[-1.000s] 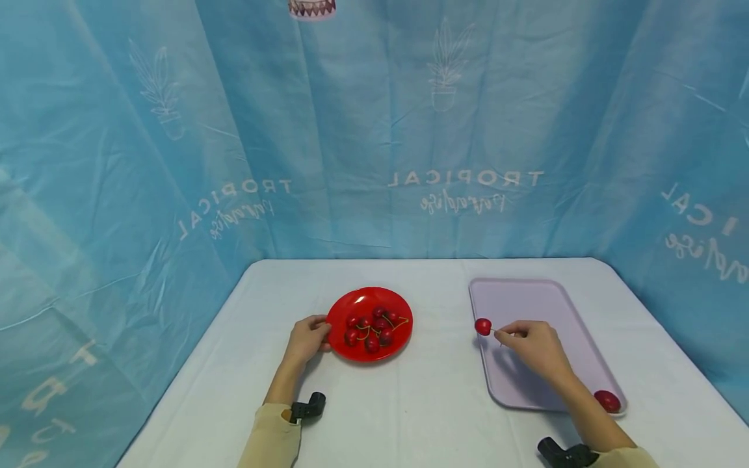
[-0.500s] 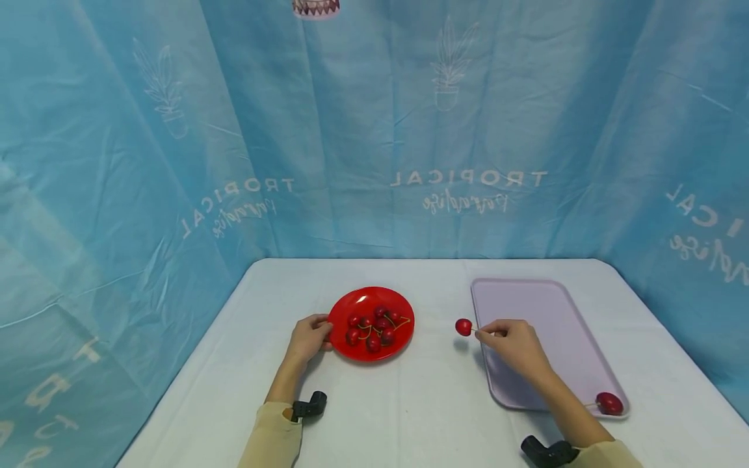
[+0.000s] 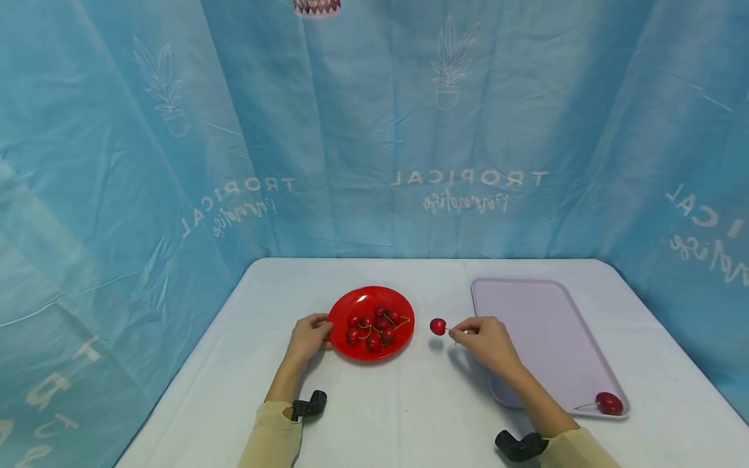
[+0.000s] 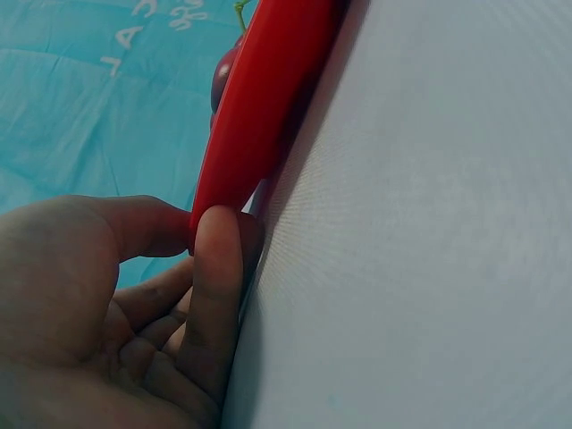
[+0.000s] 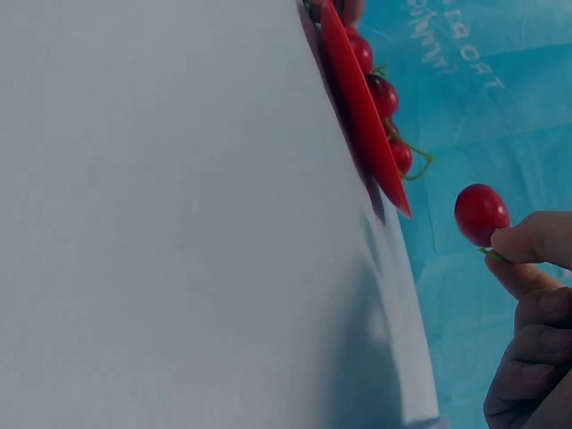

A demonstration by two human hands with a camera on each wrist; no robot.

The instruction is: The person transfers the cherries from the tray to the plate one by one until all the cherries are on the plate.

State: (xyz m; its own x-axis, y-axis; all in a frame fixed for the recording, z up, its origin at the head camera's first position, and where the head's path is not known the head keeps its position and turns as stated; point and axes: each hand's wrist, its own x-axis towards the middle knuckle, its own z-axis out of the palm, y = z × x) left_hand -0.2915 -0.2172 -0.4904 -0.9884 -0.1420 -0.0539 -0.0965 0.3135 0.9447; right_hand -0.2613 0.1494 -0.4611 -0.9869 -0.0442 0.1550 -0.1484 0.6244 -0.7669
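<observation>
A red plate (image 3: 358,300) holding several cherries (image 3: 373,342) stands left of the table's middle. My left hand (image 3: 308,338) pinches its left rim; the left wrist view shows the thumb on the inner side of the rim (image 4: 268,98) and fingers beneath it. Between plate and tray, my right hand (image 3: 488,339) pinches a single cherry (image 3: 437,326) by its stem, above the white cloth. In the right wrist view that cherry (image 5: 481,214) hangs past the thumb and index fingertips, apart from the plate (image 5: 366,116).
A pale purple tray (image 3: 526,305) lies at the right, with one stemmed cherry (image 3: 609,403) in its near right corner. White cloth (image 3: 374,416) covers the table. Blue printed curtains (image 3: 351,130) enclose the back and sides.
My right hand has moved left with the cherry, from over the tray's left edge to the space near the plate. The left hand and plate have stayed put.
</observation>
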